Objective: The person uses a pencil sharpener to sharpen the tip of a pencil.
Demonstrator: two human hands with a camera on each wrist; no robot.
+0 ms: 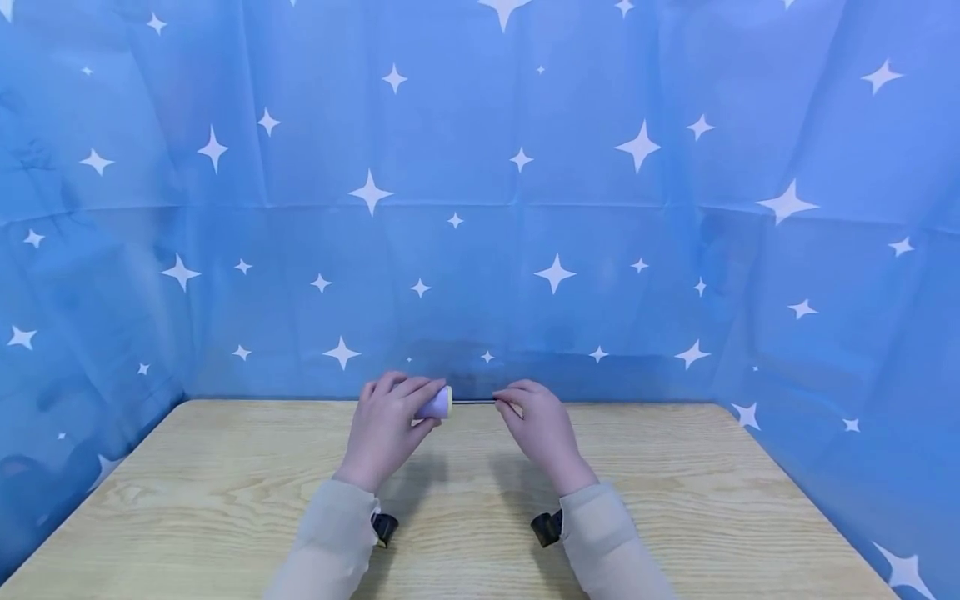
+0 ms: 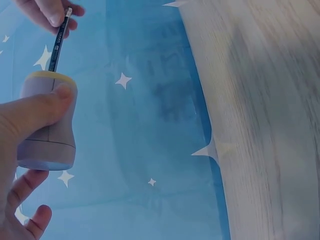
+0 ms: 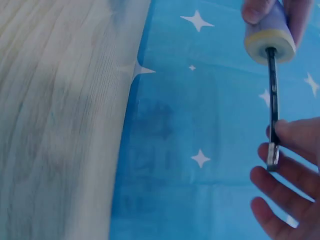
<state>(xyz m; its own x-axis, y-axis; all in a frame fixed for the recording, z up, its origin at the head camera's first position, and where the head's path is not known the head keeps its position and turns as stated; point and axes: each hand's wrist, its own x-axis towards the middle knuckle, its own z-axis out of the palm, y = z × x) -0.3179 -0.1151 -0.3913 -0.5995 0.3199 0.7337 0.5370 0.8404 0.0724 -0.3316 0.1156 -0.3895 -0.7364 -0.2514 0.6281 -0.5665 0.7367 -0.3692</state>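
Note:
My left hand [image 1: 390, 427] grips a small lavender pencil sharpener [image 2: 50, 120] with a yellow rim, held sideways above the far part of the table. A dark pencil [image 3: 273, 95] sticks out of the hole in the sharpener's yellow end. Near the pencil's eraser end, with its silver ferrule, the thumb and fingertips of my right hand [image 1: 542, 429] pinch the shaft. The pencil's other end is hidden inside the sharpener. In the right wrist view, the lower fingers are spread loosely below the pencil.
Below both hands lies a light wood-grain table [image 1: 480, 517], its far edge just behind them. A blue curtain [image 1: 465, 167] with white stars hangs behind the table and along both sides. Dark wrist cameras sit at both sleeves.

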